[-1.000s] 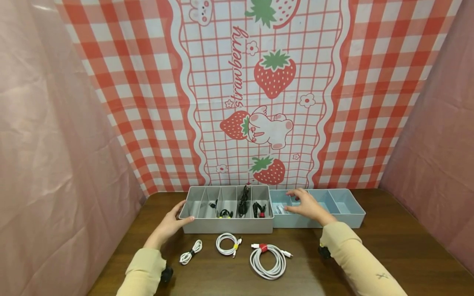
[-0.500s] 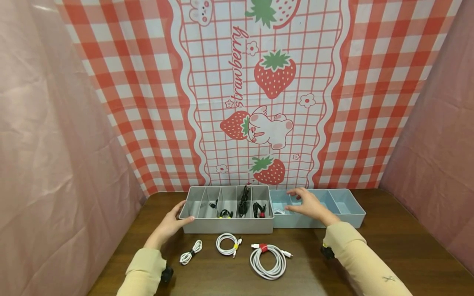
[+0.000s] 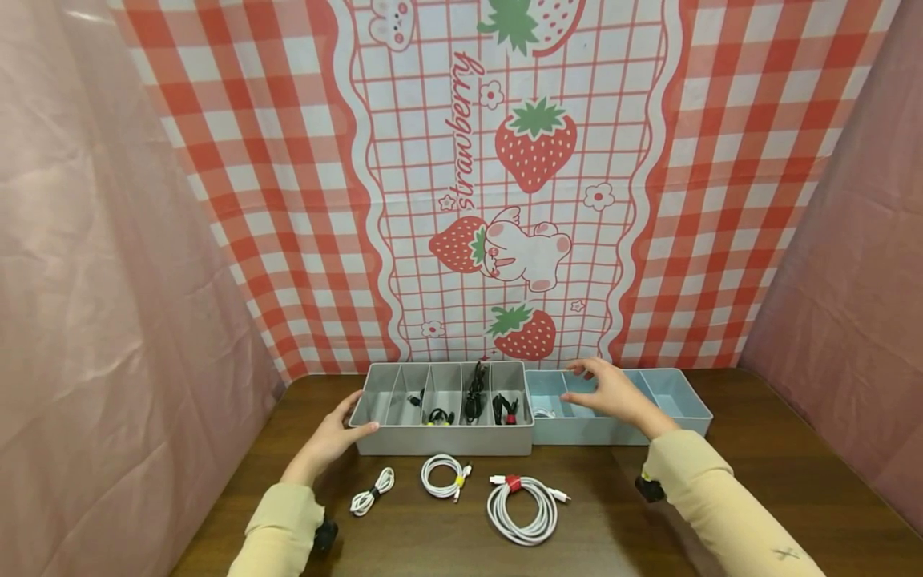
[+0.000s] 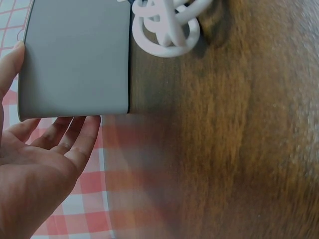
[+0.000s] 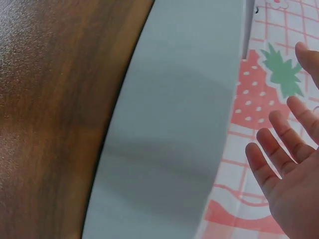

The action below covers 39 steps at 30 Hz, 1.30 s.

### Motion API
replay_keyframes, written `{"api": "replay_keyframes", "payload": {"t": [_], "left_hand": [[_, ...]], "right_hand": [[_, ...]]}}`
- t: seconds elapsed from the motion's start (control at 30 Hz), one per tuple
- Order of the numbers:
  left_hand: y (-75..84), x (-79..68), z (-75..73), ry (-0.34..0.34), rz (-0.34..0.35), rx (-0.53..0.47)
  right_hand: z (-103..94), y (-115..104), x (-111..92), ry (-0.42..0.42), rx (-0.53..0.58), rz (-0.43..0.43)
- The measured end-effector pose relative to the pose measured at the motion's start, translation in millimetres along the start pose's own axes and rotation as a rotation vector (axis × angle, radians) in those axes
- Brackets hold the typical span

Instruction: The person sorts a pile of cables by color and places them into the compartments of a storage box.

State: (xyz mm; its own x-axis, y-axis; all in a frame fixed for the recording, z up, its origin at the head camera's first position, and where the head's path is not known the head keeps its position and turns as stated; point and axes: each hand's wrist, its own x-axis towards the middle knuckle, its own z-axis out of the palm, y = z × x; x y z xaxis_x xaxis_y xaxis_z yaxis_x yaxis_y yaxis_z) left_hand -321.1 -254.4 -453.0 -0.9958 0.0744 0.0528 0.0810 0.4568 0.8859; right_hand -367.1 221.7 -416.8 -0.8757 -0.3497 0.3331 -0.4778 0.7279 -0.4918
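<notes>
My left hand [image 3: 332, 433] rests on the left end of a grey divided organizer box [image 3: 443, 441]. Its thumb lies at the front rim, and the straight fingertips touch the end wall [image 4: 75, 64] in the left wrist view. Over a light blue divided box [image 3: 598, 433] hovers my right hand [image 3: 613, 394], fingers spread and nothing between them. A white cable [image 3: 544, 413] lies in the blue box's leftmost compartment. Black cables [image 3: 473, 393] with coloured ties sit in several compartments of the grey box. In the right wrist view the right fingers [image 5: 264, 162] are apart, beyond the blue wall.
In front of the boxes on the wooden table [image 3: 433, 553] lie three coiled white cables: one with a black tie [image 3: 372, 492], one with a yellow tie [image 3: 441, 477], one with a red tie [image 3: 522, 513]. A strawberry-print cloth [image 3: 534, 240] hangs behind.
The right hand has let go of the white cable, left in the blue box's leftmost compartment, and has moved slightly up and right. The left hand has not moved.
</notes>
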Motion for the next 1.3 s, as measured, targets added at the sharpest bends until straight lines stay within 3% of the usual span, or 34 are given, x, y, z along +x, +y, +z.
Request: {"api": "replay_keyframes", "payload": {"t": [0.33,0.63,0.93,1.3], "left_hand": [[30.8,-17.8,-1.9,-0.021,0.01,-0.022],[8.5,-5.4,0.4,-0.002,-0.002,-0.021],[32.4,-19.7,-1.7,-0.027,0.011,-0.017],[30.8,-18.1,-3.1,-0.031,0.003,-0.016]], "right_hand": [[-16.5,-16,-3,0.027,-0.006,-0.056],[-26.3,-29,-6,0.031,-0.012,-0.051],[-35.6,-44,-15,0.063,-0.061,-0.042],[-39.9,-58,-24,0.1,-0.07,-0.06]]}}
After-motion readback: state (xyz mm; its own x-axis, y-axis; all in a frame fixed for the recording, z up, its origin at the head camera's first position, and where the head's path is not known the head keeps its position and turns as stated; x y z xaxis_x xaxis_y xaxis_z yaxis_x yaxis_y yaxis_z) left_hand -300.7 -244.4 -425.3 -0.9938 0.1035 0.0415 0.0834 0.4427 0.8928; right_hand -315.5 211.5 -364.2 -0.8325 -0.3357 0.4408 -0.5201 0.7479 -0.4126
